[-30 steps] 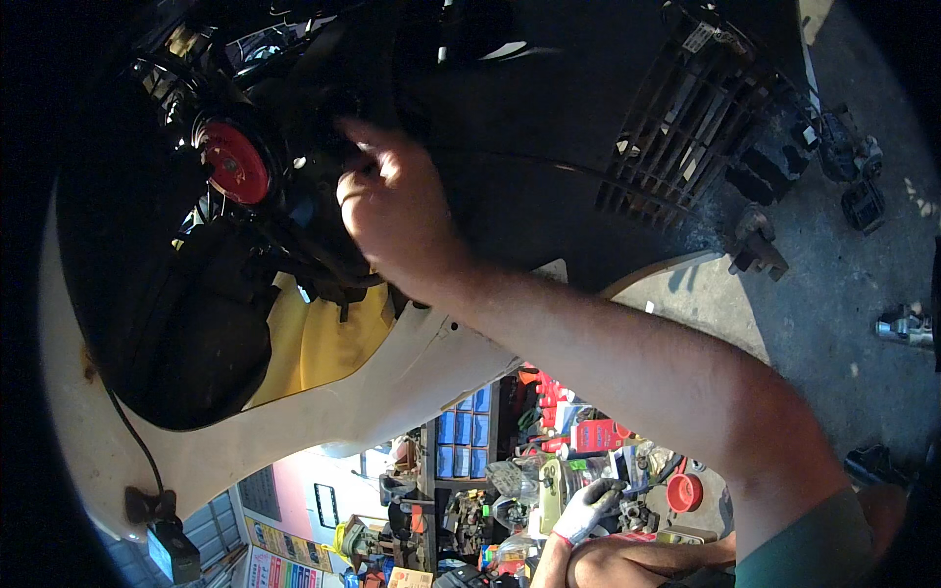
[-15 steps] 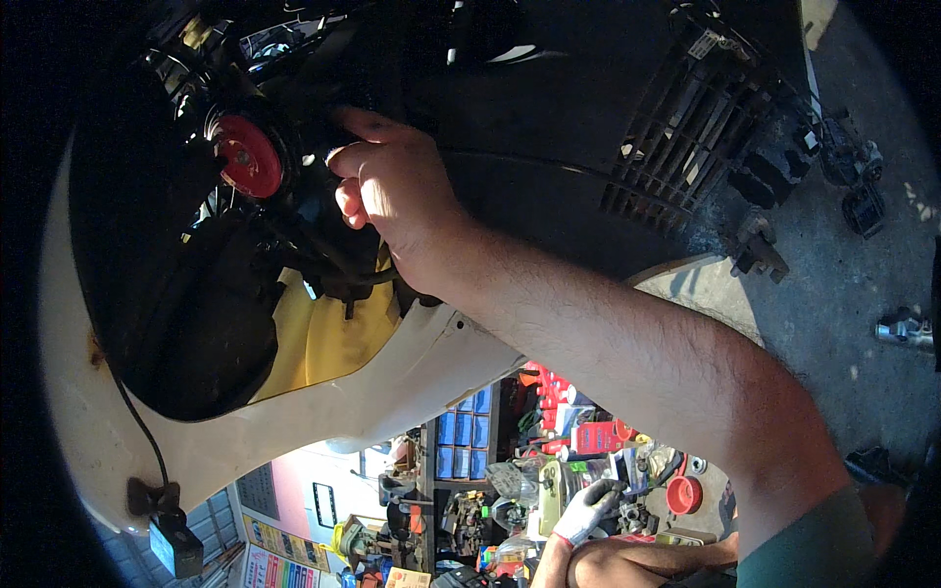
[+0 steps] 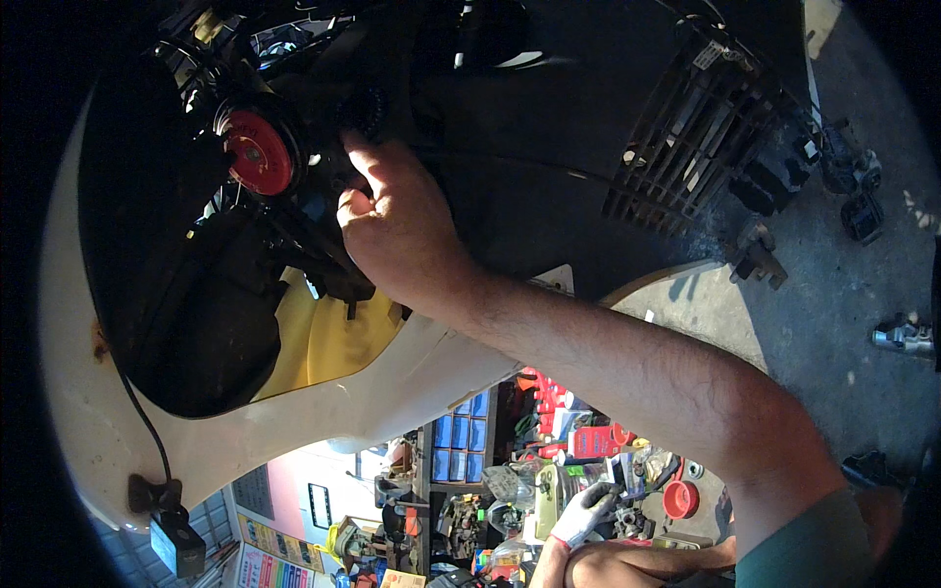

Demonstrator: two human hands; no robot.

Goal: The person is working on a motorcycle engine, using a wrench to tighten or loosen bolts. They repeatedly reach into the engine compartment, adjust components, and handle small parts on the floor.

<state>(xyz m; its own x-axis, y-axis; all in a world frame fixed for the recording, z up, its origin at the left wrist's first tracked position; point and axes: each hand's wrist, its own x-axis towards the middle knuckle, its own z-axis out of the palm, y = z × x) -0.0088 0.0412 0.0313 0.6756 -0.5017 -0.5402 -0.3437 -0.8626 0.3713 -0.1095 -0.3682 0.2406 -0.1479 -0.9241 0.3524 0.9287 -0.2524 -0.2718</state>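
Workshop shelves fill the background. Black wiring point(image 3: 338, 250) beside the red horn point(image 3: 258, 152) is pinched by the right hand point(image 3: 402, 230); a gentle, steady pull is advised. Left hand unseen.

A round red label point(image 3: 258, 152) sits on the black machine part at upper left. Low at the left edge hang bright posters point(image 3: 274, 559) in yellow, pink and blue. Blue storage boxes point(image 3: 459, 446) stand stacked at lower middle, and red packages point(image 3: 588, 441) lie just beside them to the right.
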